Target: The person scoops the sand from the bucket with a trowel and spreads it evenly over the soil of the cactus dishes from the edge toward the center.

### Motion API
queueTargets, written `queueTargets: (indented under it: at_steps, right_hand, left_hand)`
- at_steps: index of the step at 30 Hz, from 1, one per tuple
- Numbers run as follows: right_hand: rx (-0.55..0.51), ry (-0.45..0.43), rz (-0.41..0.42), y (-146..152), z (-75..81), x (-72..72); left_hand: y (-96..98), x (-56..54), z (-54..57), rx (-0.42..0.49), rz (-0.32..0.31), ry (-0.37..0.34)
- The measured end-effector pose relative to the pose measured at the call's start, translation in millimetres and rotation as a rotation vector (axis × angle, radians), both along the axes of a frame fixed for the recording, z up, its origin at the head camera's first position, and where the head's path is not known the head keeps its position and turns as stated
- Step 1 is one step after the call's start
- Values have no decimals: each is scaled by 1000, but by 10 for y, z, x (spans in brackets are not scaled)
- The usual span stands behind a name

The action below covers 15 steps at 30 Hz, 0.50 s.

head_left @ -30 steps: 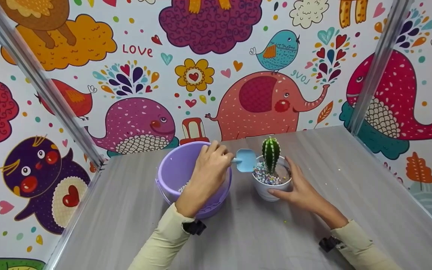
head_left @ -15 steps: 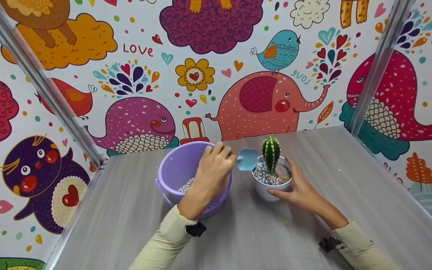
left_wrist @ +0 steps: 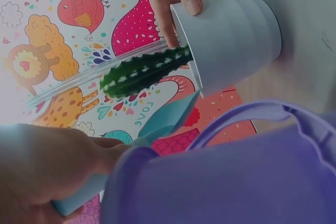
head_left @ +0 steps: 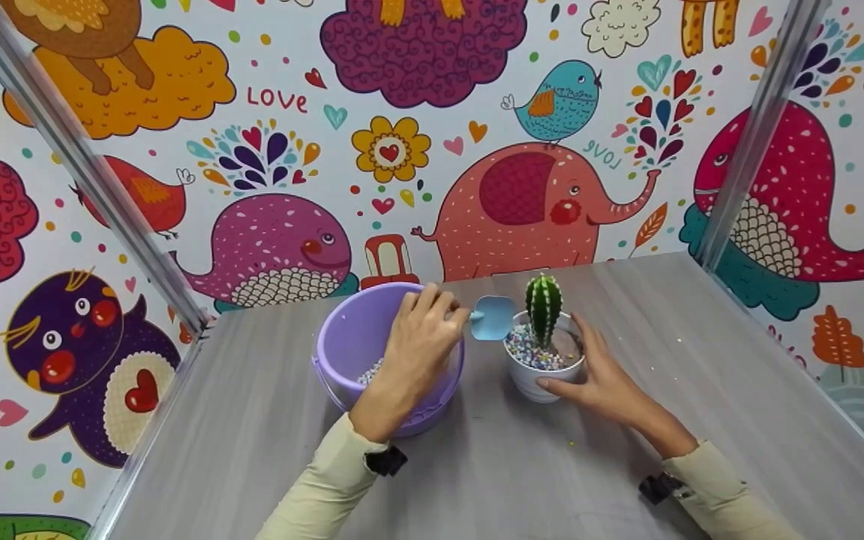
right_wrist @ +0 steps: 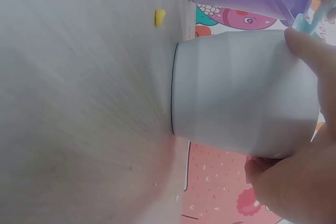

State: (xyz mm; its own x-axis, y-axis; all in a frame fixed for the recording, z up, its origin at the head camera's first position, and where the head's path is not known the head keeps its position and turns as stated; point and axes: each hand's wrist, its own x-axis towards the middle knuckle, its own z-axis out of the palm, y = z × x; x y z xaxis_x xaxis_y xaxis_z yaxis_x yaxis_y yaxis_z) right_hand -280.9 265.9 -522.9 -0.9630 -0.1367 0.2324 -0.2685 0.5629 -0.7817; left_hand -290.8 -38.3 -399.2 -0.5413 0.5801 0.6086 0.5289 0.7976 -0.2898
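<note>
In the head view, my left hand [head_left: 418, 337] reaches over the purple bucket [head_left: 336, 334] and grips a light blue toy shovel [head_left: 493, 318] by its handle. The shovel's blade shows no pebbles on it, and its tip is right at the rim of a white pot [head_left: 535, 385]. A green cactus [head_left: 544, 307] stands upright in the pot, with multicoloured pebbles [head_left: 531, 352] around its base and a brownish patch at the right. My right hand [head_left: 606, 384] holds the pot from the right, thumb on the front. More pale pebbles [head_left: 369, 373] lie inside the bucket, partly hidden by my left arm.
The grey table [head_left: 522, 487] runs back to a wall with a cartoon animal print [head_left: 522, 210]. Metal posts stand at both back corners. In the right wrist view a small yellow piece [right_wrist: 160, 17] lies on the table by the pot. The bucket's handle [left_wrist: 247, 109] hangs on the pot's side.
My left hand shifted slightly right, then back left, with the shovel tilting a little beside the pot rim. The right hand, pot and cactus have stayed in place.
</note>
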Motion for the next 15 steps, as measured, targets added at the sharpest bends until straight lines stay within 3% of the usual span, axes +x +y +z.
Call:
queueTargets:
  at_steps: [4, 10, 15]
  right_hand:
    - [-8, 12, -2, 9, 20, 0]
    - [-25, 59, -42, 5, 95, -3]
    - [-81, 185, -78, -63, 193, 31]
  left_hand:
    - [-97, -16, -3, 68, -20, -43]
    - [-280, -41, -20, 243, -95, -154]
    - [-429, -40, -53, 402, -161, -252]
